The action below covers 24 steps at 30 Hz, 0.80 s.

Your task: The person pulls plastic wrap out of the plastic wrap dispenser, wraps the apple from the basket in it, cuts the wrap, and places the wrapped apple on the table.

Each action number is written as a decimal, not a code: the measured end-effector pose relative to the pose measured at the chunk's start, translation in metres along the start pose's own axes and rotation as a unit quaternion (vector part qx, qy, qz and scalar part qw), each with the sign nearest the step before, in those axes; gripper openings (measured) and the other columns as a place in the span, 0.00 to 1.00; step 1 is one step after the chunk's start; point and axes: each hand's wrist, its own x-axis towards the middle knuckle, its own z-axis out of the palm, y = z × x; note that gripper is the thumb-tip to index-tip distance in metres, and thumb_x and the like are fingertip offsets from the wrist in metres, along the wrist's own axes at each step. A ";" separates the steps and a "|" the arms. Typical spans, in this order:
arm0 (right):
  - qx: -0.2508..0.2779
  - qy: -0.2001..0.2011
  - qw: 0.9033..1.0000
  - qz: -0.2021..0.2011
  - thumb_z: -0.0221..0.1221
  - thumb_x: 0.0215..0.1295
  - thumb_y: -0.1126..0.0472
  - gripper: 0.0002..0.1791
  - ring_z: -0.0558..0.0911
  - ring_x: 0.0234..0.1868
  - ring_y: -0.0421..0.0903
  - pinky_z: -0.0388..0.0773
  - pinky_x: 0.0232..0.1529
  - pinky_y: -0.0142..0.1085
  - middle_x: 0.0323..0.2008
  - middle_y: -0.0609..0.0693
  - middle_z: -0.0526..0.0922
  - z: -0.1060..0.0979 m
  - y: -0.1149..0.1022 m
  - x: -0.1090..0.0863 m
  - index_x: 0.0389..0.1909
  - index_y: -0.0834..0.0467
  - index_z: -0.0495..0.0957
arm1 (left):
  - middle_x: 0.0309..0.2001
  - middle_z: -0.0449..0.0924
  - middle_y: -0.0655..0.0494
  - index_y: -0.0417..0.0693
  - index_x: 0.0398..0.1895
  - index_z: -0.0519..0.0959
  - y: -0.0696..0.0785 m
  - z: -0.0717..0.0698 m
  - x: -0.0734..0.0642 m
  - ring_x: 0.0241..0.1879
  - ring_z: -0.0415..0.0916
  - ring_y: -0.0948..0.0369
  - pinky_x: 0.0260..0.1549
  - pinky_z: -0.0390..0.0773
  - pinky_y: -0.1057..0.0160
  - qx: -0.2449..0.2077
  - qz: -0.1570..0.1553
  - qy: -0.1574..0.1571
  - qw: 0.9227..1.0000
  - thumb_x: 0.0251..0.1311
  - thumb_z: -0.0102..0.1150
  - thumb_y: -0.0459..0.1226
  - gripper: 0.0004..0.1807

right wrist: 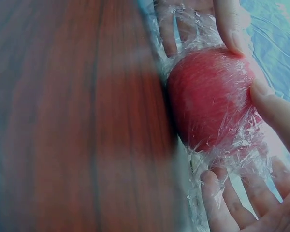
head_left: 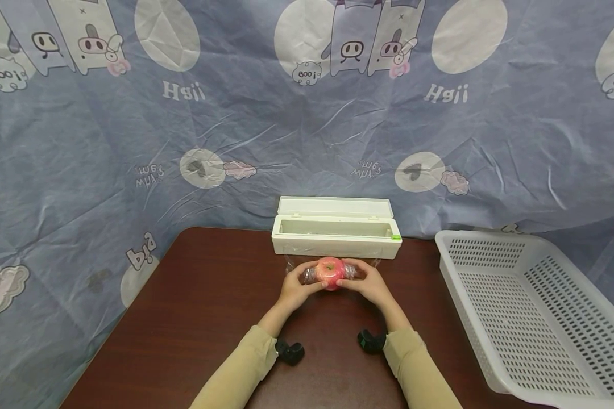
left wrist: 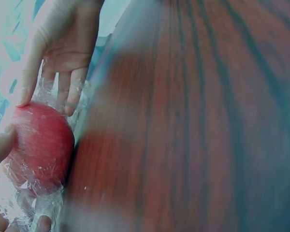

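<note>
A red apple [head_left: 330, 271] is wrapped in clear cling film [head_left: 308, 276], which bunches at both its sides. My left hand [head_left: 294, 287] holds it from the left, thumb pressed on the near side and fingers under the gathered film. From the right, my right hand [head_left: 372, 285] grips it the same way, the two thumbs close together. In the right wrist view the film lies tight and wrinkled over the apple [right wrist: 208, 96], with loose film [right wrist: 251, 157] across the fingers. Just beyond the hands stands a white cling film dispenser box [head_left: 337, 247], its lid raised.
A white perforated plastic basket [head_left: 463, 307] stands on the right of the dark brown table [head_left: 194, 318]. A green piece [head_left: 396, 237] shows on the box's right end. Printed grey-blue fabric [head_left: 266, 130] hangs behind the table. Black cameras are strapped to both wrists.
</note>
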 end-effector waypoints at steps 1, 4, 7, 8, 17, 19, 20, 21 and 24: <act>0.001 0.001 1.000 0.003 0.72 0.48 0.54 0.33 0.76 0.52 0.51 0.72 0.50 0.44 0.54 0.56 0.76 0.000 0.000 -0.001 0.58 0.55 0.74 | 0.52 0.78 0.54 0.51 0.53 0.78 0.000 0.000 -0.001 0.54 0.71 0.57 0.55 0.67 0.54 -0.003 0.000 0.000 1.000 0.42 0.75 0.42 0.30; 0.002 0.005 1.000 0.015 0.72 0.47 0.54 0.33 0.76 0.51 0.51 0.72 0.50 0.43 0.55 0.56 0.75 0.001 0.000 -0.003 0.57 0.53 0.74 | 0.53 0.77 0.54 0.51 0.54 0.78 0.000 0.000 -0.003 0.53 0.71 0.57 0.55 0.67 0.55 -0.009 -0.003 -0.003 1.000 0.42 0.75 0.42 0.30; 0.006 0.005 1.000 0.020 0.72 0.48 0.56 0.33 0.75 0.51 0.52 0.72 0.49 0.43 0.56 0.58 0.74 0.001 -0.009 -0.008 0.58 0.55 0.74 | 0.53 0.77 0.53 0.51 0.53 0.78 0.000 -0.001 -0.005 0.54 0.71 0.57 0.55 0.68 0.55 -0.017 -0.009 -0.004 1.000 0.42 0.75 0.42 0.30; 0.007 0.004 1.000 0.018 0.72 0.48 0.57 0.33 0.75 0.51 0.53 0.72 0.49 0.43 0.56 0.58 0.74 0.001 -0.013 -0.010 0.58 0.56 0.74 | 0.53 0.77 0.53 0.51 0.53 0.78 0.000 -0.001 -0.005 0.54 0.71 0.57 0.55 0.67 0.55 -0.019 -0.012 -0.004 1.000 0.42 0.75 0.42 0.30; 0.015 -0.001 1.000 0.007 0.71 0.49 0.62 0.31 0.77 0.47 0.51 0.73 0.45 0.38 0.54 0.60 0.75 0.000 -0.036 -0.023 0.57 0.61 0.74 | 0.53 0.77 0.50 0.49 0.54 0.78 -0.001 0.001 -0.011 0.51 0.72 0.55 0.51 0.71 0.56 -0.047 -0.019 -0.003 0.999 0.43 0.75 0.38 0.30; 0.017 -0.001 1.000 0.005 0.71 0.49 0.63 0.31 0.76 0.47 0.51 0.73 0.45 0.38 0.54 0.60 0.75 0.000 -0.035 -0.023 0.57 0.61 0.74 | 0.53 0.76 0.47 0.45 0.55 0.77 0.004 0.001 -0.013 0.51 0.73 0.54 0.50 0.72 0.56 -0.059 -0.013 -0.006 0.998 0.44 0.74 0.35 0.30; 0.019 -0.002 1.000 0.004 0.71 0.49 0.63 0.32 0.76 0.47 0.51 0.73 0.45 0.38 0.55 0.61 0.75 0.000 -0.035 -0.023 0.57 0.61 0.73 | 0.53 0.76 0.45 0.43 0.55 0.77 0.007 0.000 -0.015 0.50 0.73 0.53 0.50 0.73 0.56 -0.065 -0.009 -0.008 0.998 0.45 0.73 0.34 0.29; 0.023 -0.004 1.000 0.003 0.71 0.49 0.63 0.32 0.76 0.47 0.52 0.73 0.45 0.38 0.55 0.61 0.74 -0.001 -0.034 -0.024 0.57 0.62 0.73 | 0.53 0.76 0.44 0.41 0.55 0.76 0.011 0.000 -0.017 0.50 0.73 0.53 0.49 0.73 0.56 -0.071 -0.007 -0.010 0.997 0.45 0.73 0.33 0.29; 0.029 -0.009 1.000 0.005 0.70 0.50 0.63 0.32 0.76 0.48 0.52 0.73 0.46 0.39 0.56 0.61 0.74 -0.002 -0.034 -0.024 0.58 0.62 0.73 | 0.53 0.75 0.42 0.37 0.55 0.75 0.024 -0.002 -0.022 0.49 0.74 0.52 0.49 0.74 0.55 -0.078 -0.001 -0.015 0.997 0.46 0.72 0.31 0.30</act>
